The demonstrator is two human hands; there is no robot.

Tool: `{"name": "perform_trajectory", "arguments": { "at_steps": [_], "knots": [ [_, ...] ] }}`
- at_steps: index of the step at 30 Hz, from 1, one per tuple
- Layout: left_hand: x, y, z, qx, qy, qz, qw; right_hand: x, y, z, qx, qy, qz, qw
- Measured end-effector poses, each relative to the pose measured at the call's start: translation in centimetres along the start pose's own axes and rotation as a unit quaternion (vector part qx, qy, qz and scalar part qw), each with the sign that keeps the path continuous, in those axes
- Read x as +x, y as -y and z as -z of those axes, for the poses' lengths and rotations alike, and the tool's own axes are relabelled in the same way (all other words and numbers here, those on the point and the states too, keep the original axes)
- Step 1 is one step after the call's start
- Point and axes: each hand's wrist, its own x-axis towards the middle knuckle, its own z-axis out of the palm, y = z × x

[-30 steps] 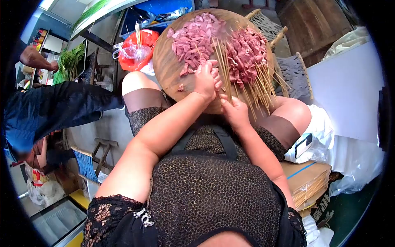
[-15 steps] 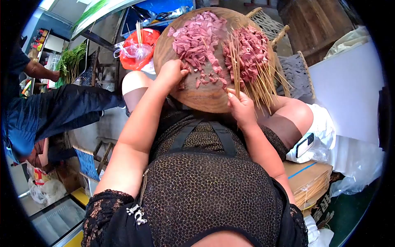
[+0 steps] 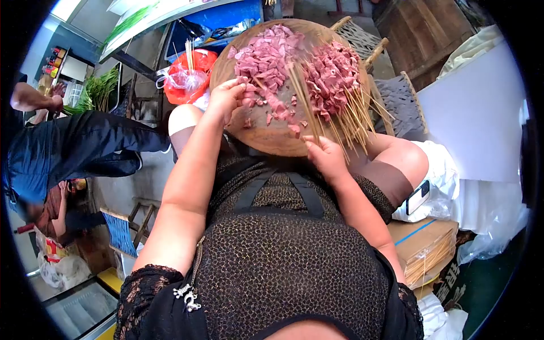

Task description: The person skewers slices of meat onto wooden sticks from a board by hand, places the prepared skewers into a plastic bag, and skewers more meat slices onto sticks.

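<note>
A round wooden board [image 3: 266, 139] lies across my lap. Sliced raw pink meat [image 3: 266, 56] is heaped on it, with loose scraps nearer me. My left hand [image 3: 225, 102] is at the board's left edge, fingers pinched on a piece of meat [image 3: 247, 93]. My right hand [image 3: 324, 156], at the near edge, grips several thin bamboo skewers [image 3: 306, 102], blurred at their upper ends. One skewer slants up-left from that hand with meat [image 3: 277, 106] along it. To the right lies a pile of meat skewers [image 3: 334, 79], bare sticks towards me.
A red plastic bag [image 3: 190, 79] with upright sticks stands left of the board, by a blue crate [image 3: 226, 28]. Woven stools [image 3: 399, 99] and a white panel [image 3: 467, 107] are on the right. A person in dark trousers [image 3: 96, 144] is at left, hands near green vegetables.
My left hand has moved slightly up and left, now at a meat piece. The skewers in my right hand have tilted left, and a meat-threaded one now shows across the board.
</note>
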Motion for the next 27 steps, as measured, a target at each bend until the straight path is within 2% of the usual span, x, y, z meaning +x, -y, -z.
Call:
{"name": "perform_trajectory", "arguments": {
  "at_steps": [6, 13, 20, 21, 22, 23, 24, 26, 27],
  "knots": [
    [-0.7, -1.0, -0.9, -0.129, -0.029, 0.0, 0.991, -0.2, -0.2, -0.2, -0.065, 0.013, 0.008, 0.998],
    [-0.3, -0.9, -0.4, -0.113, -0.035, -0.014, 0.993, -0.2, 0.2, -0.3, -0.081, 0.008, 0.001, 0.997],
    [0.6, -1.2, 0.7, -0.05, -0.038, -0.029, 0.998, -0.5, 0.9, -0.1, -0.066, -0.012, 0.005, 0.998],
    [0.8, -1.0, 1.0, 0.061, -0.044, -0.081, 0.994, -0.6, 1.2, 0.0, -0.046, -0.025, 0.0, 0.999],
    [1.2, -0.7, 1.3, 0.171, -0.048, -0.133, 0.975, -0.6, 1.2, 0.0, -0.046, -0.024, -0.001, 0.999],
    [2.9, 0.9, 2.8, 0.336, -0.051, -0.187, 0.922, -0.5, 1.2, 0.0, -0.025, -0.035, 0.001, 0.999],
    [1.5, -0.2, 1.9, 0.443, -0.04, -0.166, 0.88, -0.4, 1.1, 0.0, -0.005, -0.047, 0.003, 0.999],
    [1.2, 0.6, 1.5, 0.593, -0.092, -0.365, 0.712, -0.3, 0.9, 0.2, 0.008, -0.044, 0.003, 0.999],
    [0.8, 0.5, 0.9, 0.593, -0.091, -0.365, 0.712, -0.1, 0.9, 0.3, 0.012, -0.046, 0.011, 0.999]
  ]
}}
